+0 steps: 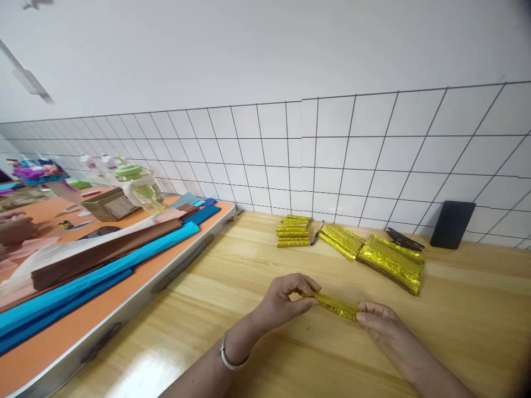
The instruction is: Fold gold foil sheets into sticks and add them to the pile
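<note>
A narrow folded strip of gold foil [337,306] stretches between my two hands above the wooden table. My left hand [286,301], with a silver bangle on its wrist, pinches the strip's left end between thumb and fingers. At the other end, my right hand [379,319] grips it the same way. Beyond my hands lies a stack of flat gold foil sheets [392,262], with another gold foil piece [341,241] beside it. Several narrow folded gold strips [293,232] rest in a row near the wall, next to a dark pen [317,232].
A black phone [452,224] leans against the tiled wall, near a black hair clip [404,239]. To the left, an orange table [124,301] bears blue and brown paper [108,257], a cardboard box [111,205] and a green-lidded bottle [141,188]. Another person's hand [16,228] shows at the far left.
</note>
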Demonstrator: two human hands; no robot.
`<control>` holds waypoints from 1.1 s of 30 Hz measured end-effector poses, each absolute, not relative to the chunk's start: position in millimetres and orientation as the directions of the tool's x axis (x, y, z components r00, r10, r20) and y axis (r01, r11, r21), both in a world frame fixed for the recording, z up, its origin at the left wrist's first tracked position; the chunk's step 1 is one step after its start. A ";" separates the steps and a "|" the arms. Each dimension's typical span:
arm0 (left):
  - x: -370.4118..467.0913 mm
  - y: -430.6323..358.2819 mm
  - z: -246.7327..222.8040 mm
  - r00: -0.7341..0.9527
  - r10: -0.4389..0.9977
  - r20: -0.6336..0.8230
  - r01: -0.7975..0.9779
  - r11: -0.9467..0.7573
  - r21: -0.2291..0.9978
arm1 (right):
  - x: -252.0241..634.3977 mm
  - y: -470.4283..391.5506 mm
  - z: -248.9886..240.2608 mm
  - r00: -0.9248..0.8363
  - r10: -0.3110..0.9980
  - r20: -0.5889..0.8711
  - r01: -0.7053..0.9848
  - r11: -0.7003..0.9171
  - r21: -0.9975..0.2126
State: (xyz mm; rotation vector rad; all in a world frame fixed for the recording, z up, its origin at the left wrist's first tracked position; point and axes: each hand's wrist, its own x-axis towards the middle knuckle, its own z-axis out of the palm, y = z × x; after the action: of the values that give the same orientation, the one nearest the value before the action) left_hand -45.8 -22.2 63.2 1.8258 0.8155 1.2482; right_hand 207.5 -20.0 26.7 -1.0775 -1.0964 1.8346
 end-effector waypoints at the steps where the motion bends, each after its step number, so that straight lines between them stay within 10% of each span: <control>1: -44.5 -22.9 62.8 0.304 0.840 0.450 0.060 -0.488 0.871 | 207.6 -20.0 26.1 -0.388 0.877 -0.284 -0.161 -0.368 -0.916; 11: -17.5 -48.3 73.1 0.145 0.873 0.465 -0.198 -0.435 0.878 | 208.2 -22.6 17.6 -0.430 0.869 -0.245 -0.119 -0.324 -0.939; 33: -17.5 -64.9 100.5 0.146 0.657 0.740 0.194 -0.752 0.630 | 192.0 -30.9 25.5 -0.439 0.873 -0.211 -0.019 -0.243 -0.970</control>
State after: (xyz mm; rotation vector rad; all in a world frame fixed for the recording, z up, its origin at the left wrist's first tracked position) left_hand -17.5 -64.9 100.5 2.0448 0.8153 1.6370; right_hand 192.0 -30.9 25.5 -1.0779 -1.3529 1.7556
